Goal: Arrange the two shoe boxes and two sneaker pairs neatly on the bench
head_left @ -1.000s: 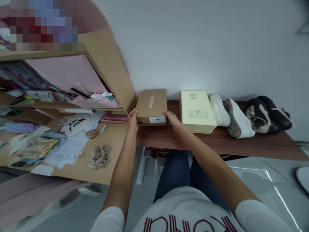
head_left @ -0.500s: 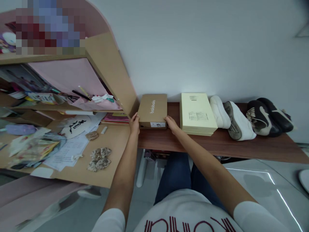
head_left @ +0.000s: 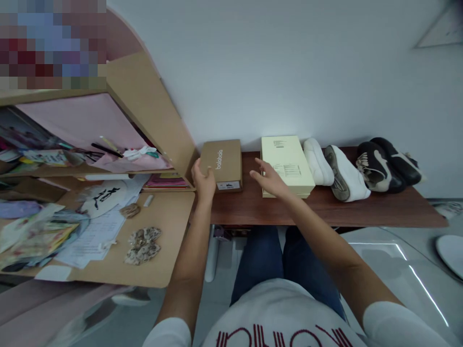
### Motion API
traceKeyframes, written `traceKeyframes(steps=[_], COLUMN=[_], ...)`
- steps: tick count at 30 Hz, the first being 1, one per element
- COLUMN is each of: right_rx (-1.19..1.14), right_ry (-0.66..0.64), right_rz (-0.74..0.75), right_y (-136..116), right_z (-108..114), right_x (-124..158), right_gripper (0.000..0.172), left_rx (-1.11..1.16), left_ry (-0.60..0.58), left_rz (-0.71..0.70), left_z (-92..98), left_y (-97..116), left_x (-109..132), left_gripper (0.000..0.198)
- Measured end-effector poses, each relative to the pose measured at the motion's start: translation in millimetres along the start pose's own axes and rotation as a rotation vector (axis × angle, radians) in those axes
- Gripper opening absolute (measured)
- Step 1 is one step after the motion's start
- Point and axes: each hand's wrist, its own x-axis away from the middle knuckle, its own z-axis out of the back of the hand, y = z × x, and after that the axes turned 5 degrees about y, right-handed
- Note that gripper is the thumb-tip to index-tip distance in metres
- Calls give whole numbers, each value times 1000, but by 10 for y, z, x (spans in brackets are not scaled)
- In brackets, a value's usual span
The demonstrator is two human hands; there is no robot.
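- Left hand: fingers spread, at the brown box by the counter's left end; contact unclear.
- Right hand: fingers spread, near the cream box.

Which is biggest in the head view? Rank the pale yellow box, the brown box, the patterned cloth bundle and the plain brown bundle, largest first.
1. Pale yellow box
2. Brown box, only slightly smaller, and partly hidden by the left hand
3. Patterned cloth bundle
4. Plain brown bundle
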Motion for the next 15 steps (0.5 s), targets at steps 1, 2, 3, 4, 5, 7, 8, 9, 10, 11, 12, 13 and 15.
traceKeyframes(steps=[1, 2, 3, 4, 5, 7, 8, 9, 10, 11, 12, 13, 15], right_rx=[10, 26, 46, 73, 106, 187, 228, 262, 284, 291, 285, 274, 254], right_ry=[34, 77, 124, 173, 220, 295, 319, 332, 334, 326, 309, 294, 278], right_rz=[16, 24, 23, 16, 2, -39, -65, -96, -130, -163, -192, -220, -268], right_y=[-21, -22, -1, 39, 97, 249, 334, 418, 500, 574, 640, 697, 783], right_z=[163, 324, 478, 624, 759, 991, 1084, 1160, 1219, 1262, 1290, 1308, 1319], right_x=[1, -8, -25, -46, -68, -101, -108, -108, -102, -92, -78, -64, -39], right_gripper=[70, 69, 68, 67, 66, 66, 67, 68, 69, 71, 71, 71, 70], left_rx=[16, 33, 48, 63, 70, 54, 32, 4, -23, -44, -57, -64, -71], left_ry=[-45, -97, -152, -224, -297, -414, -446, -461, -458, -442, -421, -405, -392], left_rz=[-21, -26, -13, 26, 75, 167, 201, 230, 252, 270, 285, 297, 312], left_z=[-134, -276, -419, -558, -687, -901, -986, -1055, -1111, -1155, -1190, -1216, -1252], left_y=[68, 114, 133, 123, 86, -53, -143, -238, -331, -418, -495, -560, -656], left_x=[118, 241, 365, 482, 588, 755, 815, 861, 896, 923, 945, 963, 995], left_gripper=[54, 50, 47, 45, 44, 41, 38, 36, 33, 31, 29, 28, 26])
